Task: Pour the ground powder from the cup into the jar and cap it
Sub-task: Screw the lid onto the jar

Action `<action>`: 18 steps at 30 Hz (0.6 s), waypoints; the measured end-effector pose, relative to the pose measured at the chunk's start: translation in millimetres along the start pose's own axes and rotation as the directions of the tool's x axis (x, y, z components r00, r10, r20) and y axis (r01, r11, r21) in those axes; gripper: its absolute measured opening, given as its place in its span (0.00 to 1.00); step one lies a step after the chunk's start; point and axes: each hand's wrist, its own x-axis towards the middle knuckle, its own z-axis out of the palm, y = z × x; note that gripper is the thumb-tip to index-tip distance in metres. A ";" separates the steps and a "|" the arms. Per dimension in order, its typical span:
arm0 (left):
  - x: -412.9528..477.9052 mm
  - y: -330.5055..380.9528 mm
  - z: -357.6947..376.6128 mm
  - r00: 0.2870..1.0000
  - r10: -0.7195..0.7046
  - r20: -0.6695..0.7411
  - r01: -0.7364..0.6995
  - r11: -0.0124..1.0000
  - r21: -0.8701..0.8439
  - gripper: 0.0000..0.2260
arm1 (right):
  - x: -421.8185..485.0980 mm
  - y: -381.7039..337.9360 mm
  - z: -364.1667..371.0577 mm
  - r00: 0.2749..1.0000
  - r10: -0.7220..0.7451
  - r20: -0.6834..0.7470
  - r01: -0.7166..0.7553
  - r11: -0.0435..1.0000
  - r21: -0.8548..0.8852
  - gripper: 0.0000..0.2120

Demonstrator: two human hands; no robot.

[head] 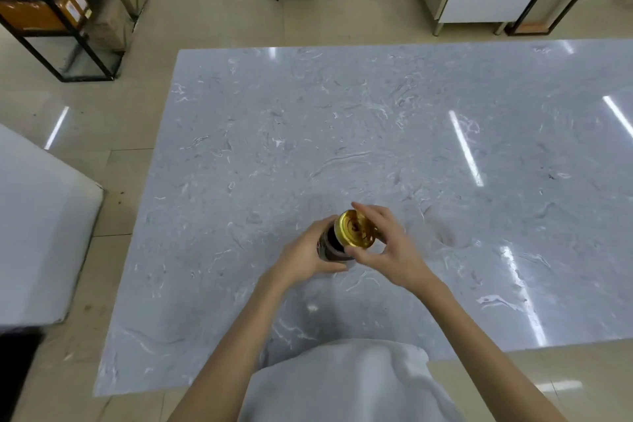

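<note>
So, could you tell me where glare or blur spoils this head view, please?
Head view: ceiling-light streaks glare across the marble table; the gold lid shines; the jar beneath is dark and slightly soft; wide-angle bending skews the table edges.

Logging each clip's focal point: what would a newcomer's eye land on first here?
The shiny gold metal lid, tilted over the mouth of the dark glass jar near the front middle of the grey marble-patterned table. The right hand holds the lid by its rim, while the left hand wraps the jar's side.
</note>
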 end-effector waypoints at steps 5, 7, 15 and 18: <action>-2.2 2.2 0.6 1.000 -0.023 -0.007 0.023 0.999 -0.022 0.37 | -0.4 -10.2 7.2 0.999 -0.015 0.051 0.027 0.973 -0.228 0.35; -3.9 3.6 -1.1 0.999 -0.027 -0.019 0.026 0.999 -0.046 0.36 | 5.2 -11.2 6.7 0.996 -0.041 0.085 0.063 0.957 -0.285 0.35; -5.5 8.2 -6.5 0.999 -0.047 0.021 0.048 0.998 -0.047 0.36 | 13.4 -8.6 0.9 0.982 -0.086 0.169 0.133 0.948 -0.290 0.36; -4.0 6.4 -6.3 0.999 -0.048 0.016 0.049 0.997 -0.053 0.36 | 15.3 -9.0 -1.9 0.979 -0.074 0.191 0.125 0.954 -0.273 0.35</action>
